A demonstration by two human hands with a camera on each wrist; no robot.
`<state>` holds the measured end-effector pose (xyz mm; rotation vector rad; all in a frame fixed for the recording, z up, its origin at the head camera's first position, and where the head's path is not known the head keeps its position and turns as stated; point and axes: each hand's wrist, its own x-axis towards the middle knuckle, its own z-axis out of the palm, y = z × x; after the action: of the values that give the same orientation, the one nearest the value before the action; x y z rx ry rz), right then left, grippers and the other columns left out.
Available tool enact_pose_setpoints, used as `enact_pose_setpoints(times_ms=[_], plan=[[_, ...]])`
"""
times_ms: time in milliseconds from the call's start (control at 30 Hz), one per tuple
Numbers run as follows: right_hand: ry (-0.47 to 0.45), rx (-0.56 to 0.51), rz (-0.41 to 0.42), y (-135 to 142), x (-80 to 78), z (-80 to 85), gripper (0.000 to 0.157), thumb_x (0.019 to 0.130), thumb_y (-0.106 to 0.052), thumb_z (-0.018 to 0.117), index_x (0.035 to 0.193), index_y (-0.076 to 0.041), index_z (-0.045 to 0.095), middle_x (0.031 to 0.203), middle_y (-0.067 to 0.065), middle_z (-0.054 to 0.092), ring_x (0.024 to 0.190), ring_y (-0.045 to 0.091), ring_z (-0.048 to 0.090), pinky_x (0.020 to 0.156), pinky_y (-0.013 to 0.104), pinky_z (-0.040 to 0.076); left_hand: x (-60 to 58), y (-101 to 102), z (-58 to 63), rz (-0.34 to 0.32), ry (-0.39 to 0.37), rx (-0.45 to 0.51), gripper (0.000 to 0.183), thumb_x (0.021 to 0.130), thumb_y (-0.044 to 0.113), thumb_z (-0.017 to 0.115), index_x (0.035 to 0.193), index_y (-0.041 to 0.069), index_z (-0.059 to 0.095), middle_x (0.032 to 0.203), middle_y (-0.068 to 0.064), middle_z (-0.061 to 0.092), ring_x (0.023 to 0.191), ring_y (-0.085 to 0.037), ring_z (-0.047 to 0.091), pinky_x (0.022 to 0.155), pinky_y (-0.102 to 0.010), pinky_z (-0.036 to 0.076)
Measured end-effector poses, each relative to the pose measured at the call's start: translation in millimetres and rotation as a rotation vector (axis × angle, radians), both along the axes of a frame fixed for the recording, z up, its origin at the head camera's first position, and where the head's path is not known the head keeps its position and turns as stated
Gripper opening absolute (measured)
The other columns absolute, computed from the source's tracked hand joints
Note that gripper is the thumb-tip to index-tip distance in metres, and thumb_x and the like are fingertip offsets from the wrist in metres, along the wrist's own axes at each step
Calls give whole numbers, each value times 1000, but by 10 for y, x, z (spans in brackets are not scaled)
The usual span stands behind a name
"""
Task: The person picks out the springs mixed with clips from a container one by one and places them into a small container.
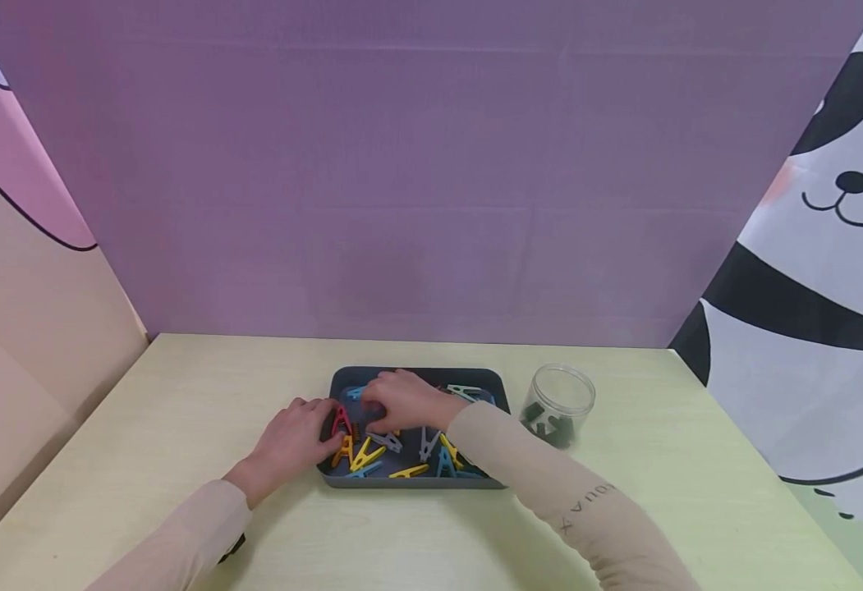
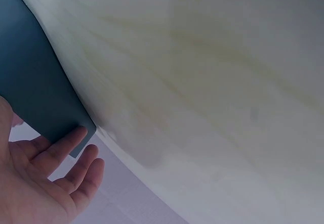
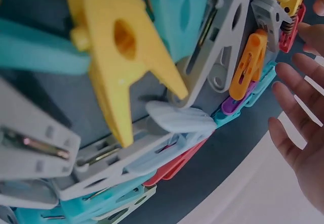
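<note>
A dark grey tray [image 1: 416, 483] on the table holds several plastic clothespins in yellow, blue, grey, red, orange and other colours. My left hand [image 1: 291, 439] grips its left wall, the thumb over the rim; in the left wrist view the other fingers lie along the wall's outer side. My right hand [image 1: 410, 400] reaches into the tray from above, thumb and forefinger apart. In the right wrist view its fingers are spread close to a red clothespin [image 3: 298, 27] and an orange clothespin [image 3: 248, 64], with nothing seen between them. A large yellow clothespin [image 3: 121, 42] lies nearer that camera.
A clear open jar [image 1: 562, 394] with small dark pieces at its bottom stands right of the tray. The pale wooden table [image 1: 254, 369] meets a purple cloth backdrop [image 1: 416, 164]. Printed cloth panels hang at both sides.
</note>
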<state>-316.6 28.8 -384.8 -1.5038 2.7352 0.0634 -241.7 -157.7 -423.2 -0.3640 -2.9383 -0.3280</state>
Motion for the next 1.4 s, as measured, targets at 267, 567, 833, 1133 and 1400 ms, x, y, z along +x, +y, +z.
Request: enact_pose_setpoints(times_ms=[267, 567, 833, 1133, 1400], plan=[[-12, 20, -5, -45, -24, -56, 34, 79, -46, 65, 104, -23, 64, 84, -9, 61, 74, 7, 49, 64, 24, 38, -8, 7, -1, 2, -4, -9, 49, 79, 37, 65, 117, 8, 55, 112, -9, 63, 96, -25, 53, 84, -40, 49], [-45, 30, -13, -83, -32, -81, 38, 78, -49, 64, 107, -24, 63, 87, -10, 61, 77, 6, 51, 65, 22, 39, 3, -1, 12, -8, 6, -15, 48, 79, 37, 65, 116, 7, 56, 109, -8, 63, 93, -24, 54, 81, -39, 50], [-67, 29, -17, -99, -29, -84, 37, 78, -49, 64, 106, -24, 65, 85, -10, 60, 76, 6, 50, 66, 22, 39, -2, -4, 13, -7, 6, -4, 47, 79, 36, 65, 115, 8, 56, 108, -7, 64, 93, -24, 53, 81, -39, 50], [-79, 61, -26, -131, -43, -87, 36, 78, -49, 64, 105, -26, 66, 81, -13, 59, 75, 6, 50, 67, 25, 40, -3, -6, 6, -16, 20, 1, 45, 80, 38, 64, 113, 9, 57, 109, -7, 64, 91, -23, 53, 80, -38, 50], [-80, 74, -37, -146, -18, -79, 33, 79, -47, 65, 104, -26, 65, 82, -13, 59, 77, 5, 50, 70, 26, 41, -2, -3, -1, -13, 19, -5, 46, 80, 38, 64, 113, 8, 57, 108, -7, 64, 92, -24, 54, 80, -39, 50]])
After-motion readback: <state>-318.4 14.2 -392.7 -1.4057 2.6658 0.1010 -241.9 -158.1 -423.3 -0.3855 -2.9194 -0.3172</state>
